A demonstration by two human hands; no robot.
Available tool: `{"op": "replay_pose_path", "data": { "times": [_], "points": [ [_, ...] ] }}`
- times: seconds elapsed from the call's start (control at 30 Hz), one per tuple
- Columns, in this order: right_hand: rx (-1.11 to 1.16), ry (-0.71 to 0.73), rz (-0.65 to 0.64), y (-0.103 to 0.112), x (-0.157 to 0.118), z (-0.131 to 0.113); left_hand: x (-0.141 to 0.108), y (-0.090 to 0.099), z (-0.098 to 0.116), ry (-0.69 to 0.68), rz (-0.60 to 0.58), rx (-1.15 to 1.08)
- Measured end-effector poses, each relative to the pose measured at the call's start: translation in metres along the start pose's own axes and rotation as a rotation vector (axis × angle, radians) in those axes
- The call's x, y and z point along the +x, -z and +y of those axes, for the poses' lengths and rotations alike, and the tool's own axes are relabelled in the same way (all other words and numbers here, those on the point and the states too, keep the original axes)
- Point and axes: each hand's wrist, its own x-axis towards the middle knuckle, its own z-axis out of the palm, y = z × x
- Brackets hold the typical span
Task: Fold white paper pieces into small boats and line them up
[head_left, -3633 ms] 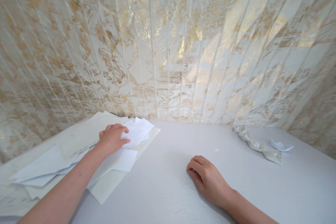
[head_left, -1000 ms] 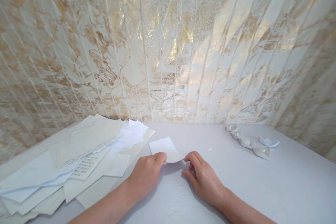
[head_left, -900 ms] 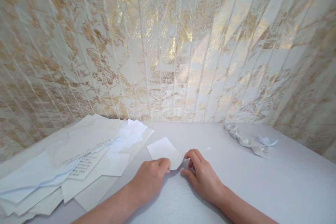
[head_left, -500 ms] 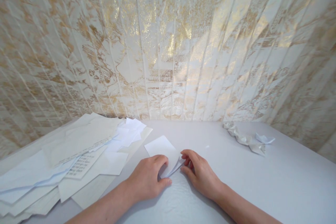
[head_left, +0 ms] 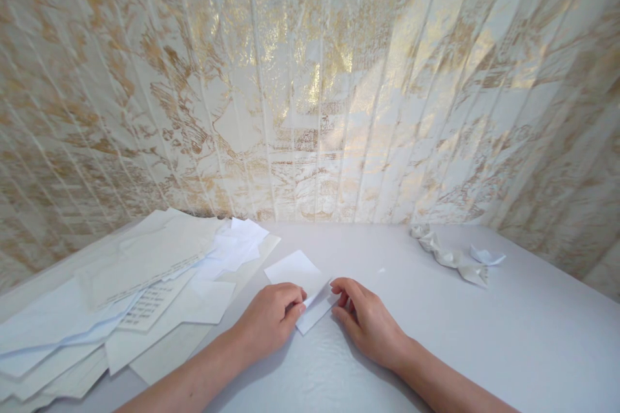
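Two bare hands meet at a small sheet of white paper [head_left: 293, 266], which lies on the table between them. Half a second ago your left hand [head_left: 268, 319] had its thumb spread from the forefinger beside the curling near edge; now the two have come together, pinching the paper, and a flat flap shows on its near side below a raised fold. Your right hand [head_left: 371, 322] has scarcely moved.

Your left wrist comes in from the lower left, knuckles uppermost. Your right rests on its outer edge, fingers loosely curled, thumb and forefinger apart; the forefinger's tip is at the fold's right end, though contact cannot be told.

To the left lies a spread pile of paper sheets [head_left: 159, 251], including one printed sheet [head_left: 150, 305]. To the right, beyond a tiny white scrap [head_left: 382, 270], sit a row of folded grey-white paper pieces [head_left: 448, 258] and one boat-shaped folded paper [head_left: 487, 256]. Behind the pale table [head_left: 436, 348] rises a ridged gold-and-white covering [head_left: 310, 77].
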Motion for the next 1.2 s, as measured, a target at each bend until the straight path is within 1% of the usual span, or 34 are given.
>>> {"op": "replay_pose_path", "data": {
  "times": [0.1,0.17,0.27,0.4,0.53,0.7,0.87,1.07,1.2],
  "points": [
    [0.052,-0.028,0.016,0.001,0.001,-0.002,-0.001,0.001,0.002,0.038,0.066,-0.010],
    [0.104,-0.064,0.032,0.001,0.002,-0.002,-0.003,0.001,0.006,0.025,0.074,-0.015],
    [0.212,-0.158,0.039,-0.001,0.005,-0.002,-0.008,-0.002,0.011,-0.021,0.035,-0.017],
    [0.350,-0.294,0.015,-0.005,0.008,-0.001,-0.010,-0.006,0.013,-0.044,0.000,-0.016],
    [0.440,-0.365,-0.003,-0.008,0.010,-0.002,-0.009,-0.006,0.013,-0.038,-0.026,-0.006],
    [0.508,-0.420,0.005,-0.008,0.013,-0.002,-0.004,-0.008,0.015,0.047,-0.008,0.037],
    [0.562,-0.446,0.002,-0.008,0.014,-0.003,0.000,-0.011,0.016,0.121,0.007,0.090],
    [0.589,-0.447,0.002,-0.009,0.015,-0.005,0.001,-0.015,0.015,0.135,0.008,0.146],
    [0.581,-0.449,0.007,-0.010,0.015,-0.004,0.002,-0.017,0.019,0.126,0.014,0.185]
  ]
}}
